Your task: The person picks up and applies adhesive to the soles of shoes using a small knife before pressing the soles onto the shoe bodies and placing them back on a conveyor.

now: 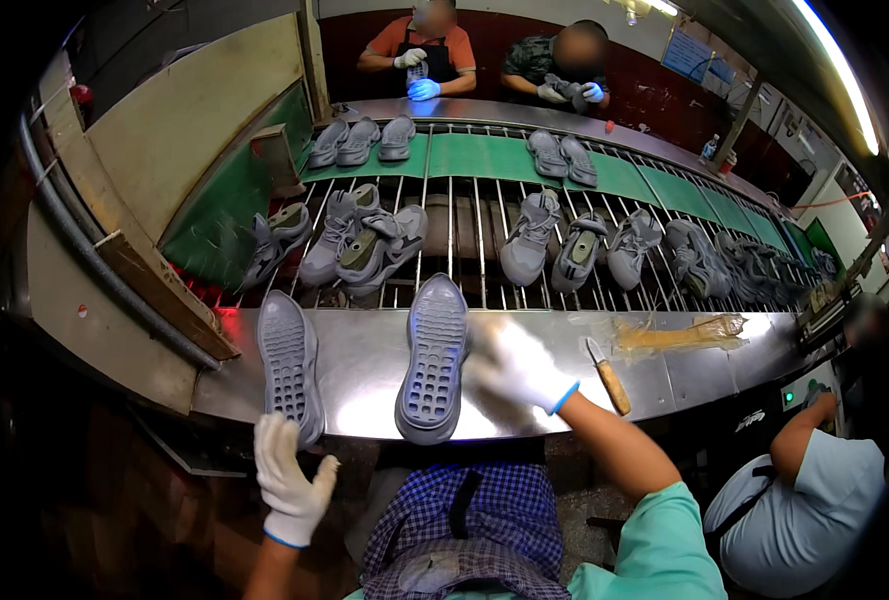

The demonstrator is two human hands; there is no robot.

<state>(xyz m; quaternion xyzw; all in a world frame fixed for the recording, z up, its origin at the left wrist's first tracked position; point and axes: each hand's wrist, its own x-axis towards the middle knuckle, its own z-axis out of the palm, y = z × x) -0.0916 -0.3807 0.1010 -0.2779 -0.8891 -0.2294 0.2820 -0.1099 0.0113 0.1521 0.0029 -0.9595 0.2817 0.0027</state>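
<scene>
Two grey shoe soles lie on the metal ledge in front of me, cupped side up with a grid of square pockets in each. My left hand [292,480], in a white glove, is by the near end of the left sole [286,350]; its fingers are apart, the tips overlapping the sole's edge, and whether they touch it I cannot tell. Just right of the right sole [434,345] is my right hand [522,368], gloved in white with a blue cuff. Motion smears its fingers, so their shape is unclear.
A wooden-handled knife [610,382] and brown tape [679,335] lie on the ledge [364,390]. Beyond, grey shoes [531,240] stand on a rack of metal rods [474,215], with more soles [359,140] on a green belt [464,155]. Two people work opposite; another sits at right.
</scene>
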